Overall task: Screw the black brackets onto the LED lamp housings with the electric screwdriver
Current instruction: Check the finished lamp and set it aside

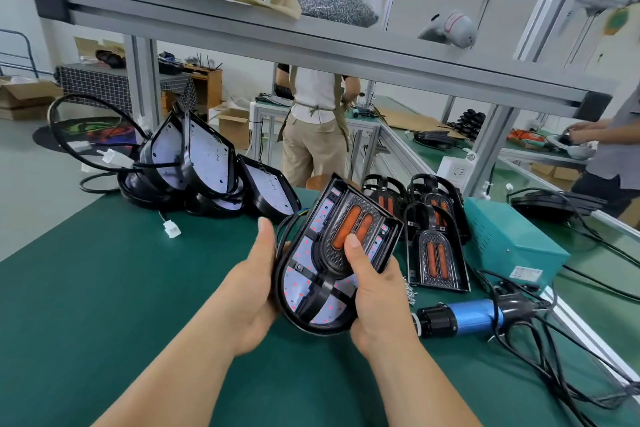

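I hold an LED lamp housing (311, 291) above the green table (121, 288), its white LED board facing up. A black bracket with two orange strips (349, 229) lies on the board. My left hand (252, 284) grips the housing's left rim. My right hand (374, 291) grips the right rim, thumb pressing on the bracket. The blue-bodied electric screwdriver (467, 317) lies on the table to the right, untouched. Loose screws (410, 293) lie beside it.
Several bare housings (204, 170) with cables are piled at the back left. More black brackets (433, 229) stand at the back right beside a teal power box (509, 239). Black cords (554, 357) sprawl at the right. A metal shelf (311, 42) hangs overhead. Two people work at benches behind.
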Action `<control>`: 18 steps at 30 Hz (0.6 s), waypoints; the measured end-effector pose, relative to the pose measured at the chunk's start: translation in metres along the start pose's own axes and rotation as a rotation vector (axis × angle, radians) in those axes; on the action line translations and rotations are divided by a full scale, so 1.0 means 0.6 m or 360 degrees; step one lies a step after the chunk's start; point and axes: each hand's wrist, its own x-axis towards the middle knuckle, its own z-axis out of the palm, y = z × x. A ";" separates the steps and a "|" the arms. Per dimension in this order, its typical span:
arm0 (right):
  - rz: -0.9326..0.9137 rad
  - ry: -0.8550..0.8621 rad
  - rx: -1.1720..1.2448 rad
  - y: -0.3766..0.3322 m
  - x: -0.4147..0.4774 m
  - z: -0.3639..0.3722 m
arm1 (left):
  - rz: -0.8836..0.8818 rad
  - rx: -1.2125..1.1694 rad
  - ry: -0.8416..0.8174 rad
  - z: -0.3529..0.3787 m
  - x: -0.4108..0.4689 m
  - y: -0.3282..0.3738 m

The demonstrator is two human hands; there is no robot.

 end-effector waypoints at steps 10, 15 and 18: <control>0.0051 -0.0192 -0.0064 0.003 -0.013 0.012 | 0.0252 -0.0304 0.0303 -0.006 0.017 -0.020; 0.0395 -0.0279 -0.0436 0.008 -0.025 0.019 | 0.0245 -0.0658 0.0520 -0.007 0.021 -0.011; 0.0613 -0.0309 -0.0382 0.008 -0.030 0.022 | 0.0247 -0.0774 0.0537 -0.011 0.021 -0.007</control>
